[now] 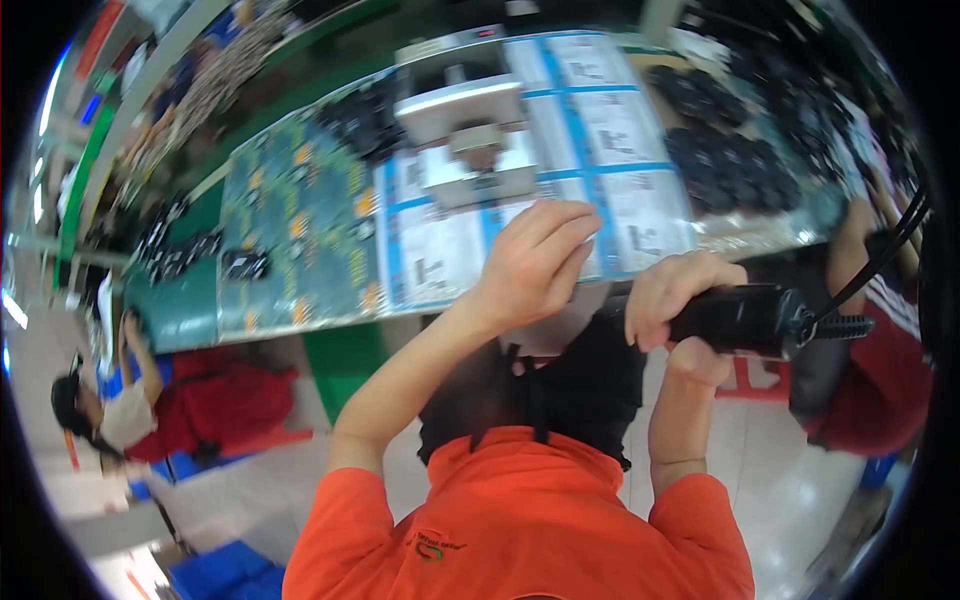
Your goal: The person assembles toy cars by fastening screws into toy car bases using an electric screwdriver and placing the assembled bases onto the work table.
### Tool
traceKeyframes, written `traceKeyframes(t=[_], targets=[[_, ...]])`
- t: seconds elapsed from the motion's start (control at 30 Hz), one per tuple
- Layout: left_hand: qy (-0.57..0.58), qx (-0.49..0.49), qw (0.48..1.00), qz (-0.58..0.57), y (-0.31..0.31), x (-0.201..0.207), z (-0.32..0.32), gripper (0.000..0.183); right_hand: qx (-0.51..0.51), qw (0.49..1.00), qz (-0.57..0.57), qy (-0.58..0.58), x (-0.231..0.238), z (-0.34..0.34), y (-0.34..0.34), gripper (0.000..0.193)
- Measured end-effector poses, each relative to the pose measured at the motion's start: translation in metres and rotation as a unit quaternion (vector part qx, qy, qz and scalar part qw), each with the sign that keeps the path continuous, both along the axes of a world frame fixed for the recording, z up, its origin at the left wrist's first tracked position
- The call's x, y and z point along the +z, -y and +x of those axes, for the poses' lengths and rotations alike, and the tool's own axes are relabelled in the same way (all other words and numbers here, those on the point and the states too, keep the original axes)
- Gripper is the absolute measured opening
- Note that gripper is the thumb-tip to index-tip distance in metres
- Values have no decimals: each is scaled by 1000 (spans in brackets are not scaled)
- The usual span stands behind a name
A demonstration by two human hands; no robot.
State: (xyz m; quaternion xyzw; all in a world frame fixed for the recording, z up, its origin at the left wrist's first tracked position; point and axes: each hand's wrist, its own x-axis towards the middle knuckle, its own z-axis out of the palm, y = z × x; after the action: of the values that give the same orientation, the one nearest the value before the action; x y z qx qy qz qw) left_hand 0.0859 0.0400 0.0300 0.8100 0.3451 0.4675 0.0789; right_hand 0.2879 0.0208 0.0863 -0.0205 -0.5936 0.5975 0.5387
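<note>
My right hand (685,295) is wrapped round a black corded cylindrical tool (745,320), which looks like an electric screwdriver. It lies sideways beyond the bench's front edge, its cord end to the right; my fingers hide its other end. My left hand (540,260) is over the front of the bench, its fingers curled together in a pinch. Whatever is between those fingertips is too small and blurred to name. Just beyond them stands a silver metal fixture (480,180) with a brownish piece (478,145) in its middle. Printed sheets edged in blue (635,205) lie under and around it.
Black parts are heaped on the right (725,165) and behind the fixture's left side (365,120). A patterned green mat (300,220) covers the bench's left part. Co-workers in dark red sit at left (220,400) and right (875,380). A black cable (880,255) hangs at right.
</note>
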Motion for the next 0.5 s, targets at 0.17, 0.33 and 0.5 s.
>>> traceKeyframes(t=[0.17,0.33,0.5], targets=[[72,-102,992,-5,-29,17,74,14,-85,995,-61,-1,12,54,19,34],[18,139,989,36,24,5,-61,15,-211,972,-83,56,-11,79,21,49],[-195,592,782,-13,81,-38,-355,45,-308,932,-142,131,-15,42,-13,26]])
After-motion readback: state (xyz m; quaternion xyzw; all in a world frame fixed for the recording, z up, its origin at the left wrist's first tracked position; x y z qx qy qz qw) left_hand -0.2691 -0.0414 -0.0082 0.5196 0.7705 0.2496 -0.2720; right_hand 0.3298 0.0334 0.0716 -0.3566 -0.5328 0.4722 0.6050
